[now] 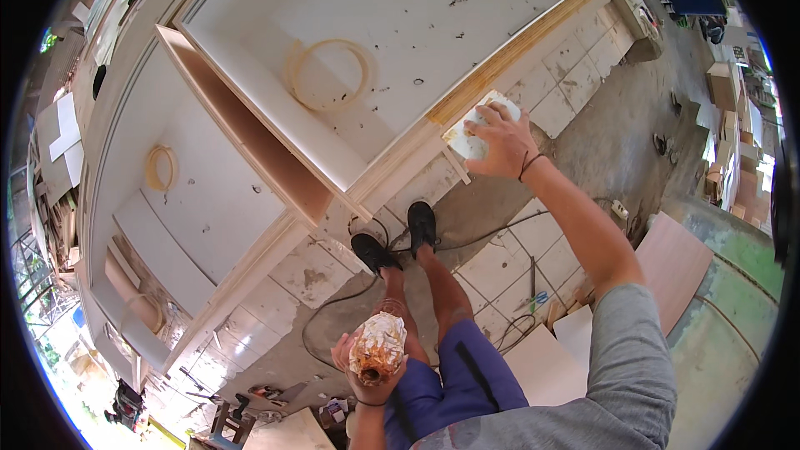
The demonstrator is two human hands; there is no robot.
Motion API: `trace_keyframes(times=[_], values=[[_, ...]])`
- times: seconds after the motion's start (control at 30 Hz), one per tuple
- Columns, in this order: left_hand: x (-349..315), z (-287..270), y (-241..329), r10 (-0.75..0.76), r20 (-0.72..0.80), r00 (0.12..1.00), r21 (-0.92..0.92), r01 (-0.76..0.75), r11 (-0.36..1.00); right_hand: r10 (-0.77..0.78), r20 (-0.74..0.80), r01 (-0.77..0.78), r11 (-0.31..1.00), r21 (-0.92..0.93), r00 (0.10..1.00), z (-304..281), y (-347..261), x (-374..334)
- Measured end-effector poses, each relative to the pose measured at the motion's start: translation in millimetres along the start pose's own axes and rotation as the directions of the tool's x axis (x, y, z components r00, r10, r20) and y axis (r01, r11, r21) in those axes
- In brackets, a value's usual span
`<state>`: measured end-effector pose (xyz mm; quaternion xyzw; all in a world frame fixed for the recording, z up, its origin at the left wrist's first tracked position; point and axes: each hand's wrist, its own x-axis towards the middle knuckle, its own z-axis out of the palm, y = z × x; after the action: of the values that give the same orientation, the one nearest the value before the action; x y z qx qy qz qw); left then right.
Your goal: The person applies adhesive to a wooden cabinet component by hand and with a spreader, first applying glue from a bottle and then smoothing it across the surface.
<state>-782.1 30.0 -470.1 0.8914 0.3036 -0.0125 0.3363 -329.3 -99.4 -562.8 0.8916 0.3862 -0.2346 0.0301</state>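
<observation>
Cabinet edge (pixel 537 37) extending up-right from nearer right hand (pixel 504 143), gripping white pad (pixel 468 145); left hand (pixel 371 390) holding crusted container (pixel 379 343).

Floor is grey concrete (pixel 583 150), partly laid with pale, stained tiles (pixel 492 277). A wood-toned panel (pixel 673 262) adjoins a green-patched surface (pixel 742 292) at right. Boards (pixel 65 133) are piled at left. Bright daylight shows lower left.

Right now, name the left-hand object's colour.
The object is white, blotched orange-brown, clearest in head view.

The white cabinet (pixel 467 0) carries yellowish coils (pixel 364 75), perhaps edging strip.
</observation>
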Motion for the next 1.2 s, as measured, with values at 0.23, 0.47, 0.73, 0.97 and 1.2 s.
trace_keyframes(times=[0.23,0.47,0.73,0.97,1.2], values=[[-24,4,-18,-0.042,0.025,0.999,-0.174,0.046,0.984,-0.129,-0.284,0.164,0.981,0.103,0.95,48,-53,7],[-27,0,-20,-0.078,0.03,0.997,-0.235,0.083,0.968,-0.159,-0.381,0.194,0.979,0.056,0.911,81,-57,15],[-37,-1,-27,-0.097,0.051,0.994,-0.264,0.107,0.958,-0.121,-0.245,0.145,0.986,0.083,0.962,40,-69,13],[-31,-9,-20,-0.035,0.04,0.999,-0.1,0.039,0.994,-0.054,-0.136,0.061,0.997,0.05,0.989,41,-70,16],[-33,-9,-23,-0.057,0.036,0.998,-0.129,0.061,0.99,-0.034,-0.112,0.043,0.996,0.081,0.993,40,-66,16]])
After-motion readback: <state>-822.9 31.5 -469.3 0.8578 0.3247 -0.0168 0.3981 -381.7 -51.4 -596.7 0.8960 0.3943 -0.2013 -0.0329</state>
